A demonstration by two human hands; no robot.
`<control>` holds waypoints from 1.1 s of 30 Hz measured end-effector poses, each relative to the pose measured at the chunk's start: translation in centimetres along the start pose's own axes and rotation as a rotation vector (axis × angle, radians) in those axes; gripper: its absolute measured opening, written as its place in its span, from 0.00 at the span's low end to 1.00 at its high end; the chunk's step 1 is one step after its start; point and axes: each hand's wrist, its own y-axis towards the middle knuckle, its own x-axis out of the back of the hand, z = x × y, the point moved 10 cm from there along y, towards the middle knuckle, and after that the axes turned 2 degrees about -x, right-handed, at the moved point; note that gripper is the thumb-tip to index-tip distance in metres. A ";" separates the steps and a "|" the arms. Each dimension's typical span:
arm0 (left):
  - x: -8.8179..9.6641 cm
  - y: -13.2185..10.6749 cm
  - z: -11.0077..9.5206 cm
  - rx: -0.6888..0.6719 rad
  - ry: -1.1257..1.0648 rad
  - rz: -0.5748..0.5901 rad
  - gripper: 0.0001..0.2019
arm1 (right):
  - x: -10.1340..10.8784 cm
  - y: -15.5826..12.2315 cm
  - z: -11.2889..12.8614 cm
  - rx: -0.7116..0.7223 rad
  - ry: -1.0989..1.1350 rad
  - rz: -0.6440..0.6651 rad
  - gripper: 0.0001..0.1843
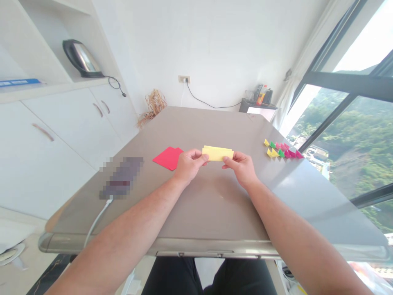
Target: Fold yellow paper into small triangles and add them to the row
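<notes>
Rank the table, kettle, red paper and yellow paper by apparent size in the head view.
1. table
2. kettle, though it stands farther from the camera
3. red paper
4. yellow paper; the fingers cover its ends, so it and the red paper look nearly alike.

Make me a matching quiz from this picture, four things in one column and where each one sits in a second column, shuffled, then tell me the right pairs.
Things:
1. yellow folded paper
2. red paper
3. small folded paper pieces
4. electric kettle

Places:
A. on the shelf at upper left
B. flat on the table, just left of the hands
C. held at its ends by the left hand and right hand
D. clustered near the table's right edge

Pairs: 1-C, 2-B, 3-D, 4-A.
</notes>
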 end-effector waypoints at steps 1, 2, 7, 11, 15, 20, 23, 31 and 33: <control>-0.1 0.0 0.0 -0.001 0.003 0.001 0.12 | -0.1 0.0 0.1 0.003 0.012 -0.002 0.17; -0.2 -0.1 0.0 -0.005 -0.004 0.003 0.11 | -0.1 0.0 0.1 0.003 0.016 -0.007 0.17; -0.1 -0.1 0.3 -0.005 -0.064 -0.042 0.18 | 0.4 0.0 -0.4 -0.029 -0.034 -0.077 0.14; -0.2 -0.2 0.7 0.063 -0.075 -0.054 0.24 | 0.5 -0.1 -0.5 -0.043 -0.045 -0.088 0.13; -0.5 -0.5 0.9 0.128 -0.143 -0.044 0.13 | 0.6 -0.2 -0.3 -0.039 -0.085 -0.091 0.13; -0.5 -0.5 0.7 0.119 -0.169 -0.061 0.12 | 0.8 -0.2 -0.3 -0.039 -0.120 -0.100 0.13; -0.3 -0.4 0.9 0.104 -0.160 -0.069 0.11 | 0.7 -0.1 -0.3 -0.036 -0.108 -0.100 0.13; -0.1 -0.1 1.1 0.083 -0.138 -0.072 0.12 | 0.6 -0.1 -0.3 -0.030 -0.083 -0.096 0.13; -0.1 -0.1 1.2 0.079 -0.134 -0.071 0.13 | 0.5 -0.2 -0.2 -0.029 -0.088 -0.095 0.13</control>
